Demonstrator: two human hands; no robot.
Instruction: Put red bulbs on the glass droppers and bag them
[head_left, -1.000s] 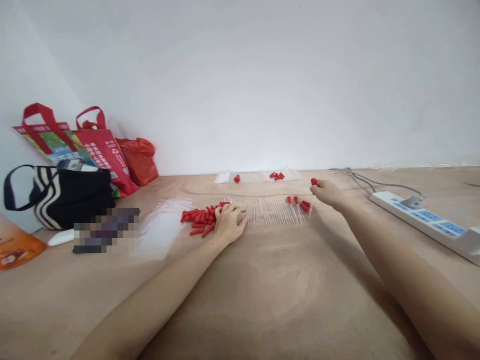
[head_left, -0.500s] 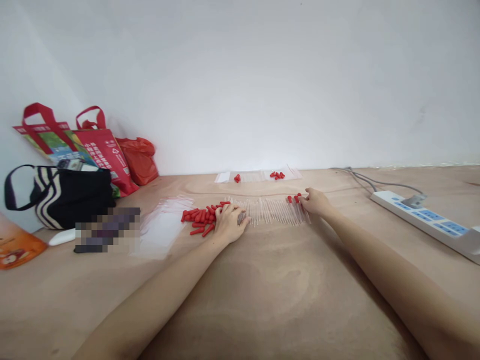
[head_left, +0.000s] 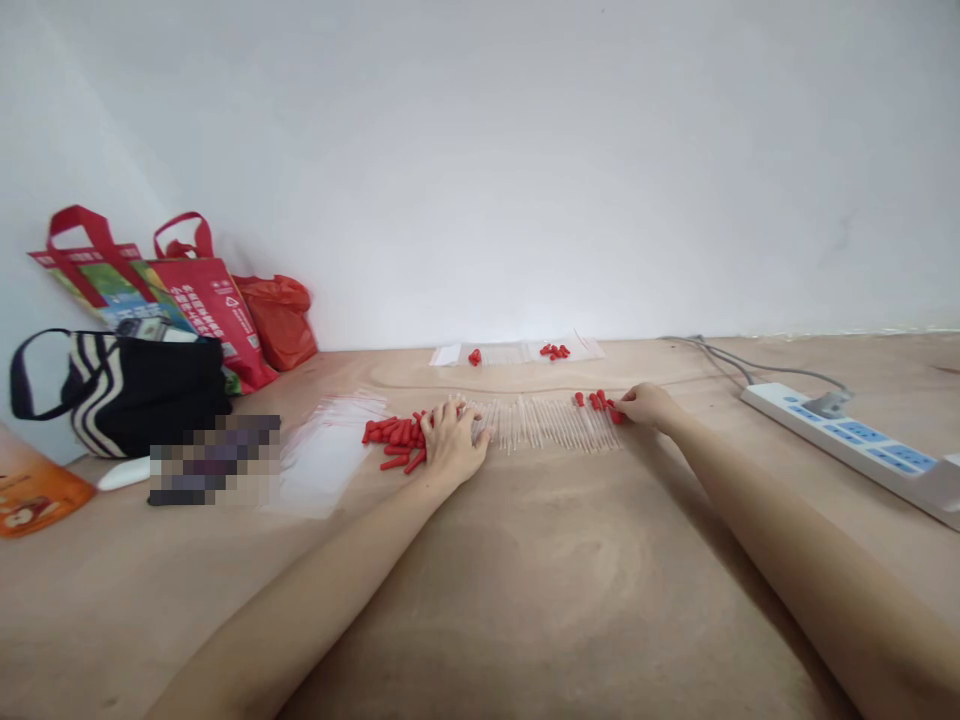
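On the brown wood table (head_left: 525, 580), a long row of thin clear sticks (head_left: 551, 425), side by side. At the left end of the row, a heap of red caps (head_left: 390, 435). Over the heap's right edge and the first sticks, left hand (head_left: 454, 440), palm down, fingers bent and a little apart, thumb out to the side. Under those fingers, too hidden to see.

At the right end of the row, right hand (head_left: 651, 408), finger and thumb close together, touching the end red cap (head_left: 615, 412). Cannot tell about a tight pinch. Just left of that cap, a few more red tops (head_left: 598, 400), by the far ends of the sticks.

Behind the row, near the wall (head_left: 525, 170), a flat clear bag (head_left: 517, 354) with red bits inside. Between bag and row, only a thin strip of wood. Between both arms, a big stretch of plain wood, with lots of room. To the right, some more wood, then the slanting edge of a white power strip (head_left: 847, 435), well apart from the right hand. Left of the heap, tight room: a pile of clear bags (head_left: 322, 455) just beside, then a black bag (head_left: 169, 395) farther off.
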